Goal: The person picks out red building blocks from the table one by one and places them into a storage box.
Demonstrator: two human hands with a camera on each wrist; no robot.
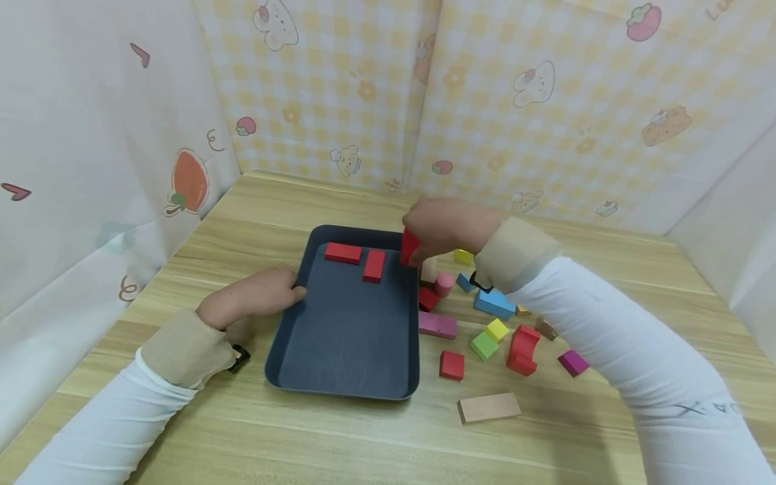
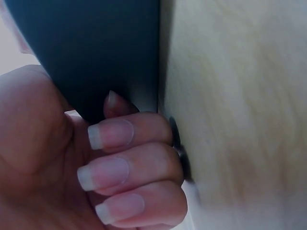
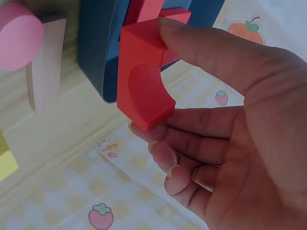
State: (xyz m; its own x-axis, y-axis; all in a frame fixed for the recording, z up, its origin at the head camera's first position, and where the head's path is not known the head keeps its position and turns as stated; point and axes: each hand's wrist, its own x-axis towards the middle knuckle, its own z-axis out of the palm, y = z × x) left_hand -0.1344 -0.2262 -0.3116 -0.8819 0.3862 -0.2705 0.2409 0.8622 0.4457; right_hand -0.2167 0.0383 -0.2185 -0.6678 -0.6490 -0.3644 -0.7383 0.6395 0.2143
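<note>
While the left hand (image 1: pixel 254 294) pinches the dark tray (image 1: pixel 345 347), slips kinda worry me.
Past two red cuboids (image 1: pixel 343 253) inside, the right hand (image 1: pixel 451 225) has its grip pinching a red arch block (image 3: pixel 139 81) end-to-end by the far-right corner; a slack thumb could drop it.

Yellow-checked curtain (image 1: pixel 376 81) behind; white curtain (image 1: pixel 91 87) at left; pale wood-grain tabletop (image 1: pixel 242 431)

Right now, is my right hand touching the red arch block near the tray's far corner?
Touching. The right wrist view shows it: your right hand pinches the red arch block, thumb on one end, fingers at the other.
</note>
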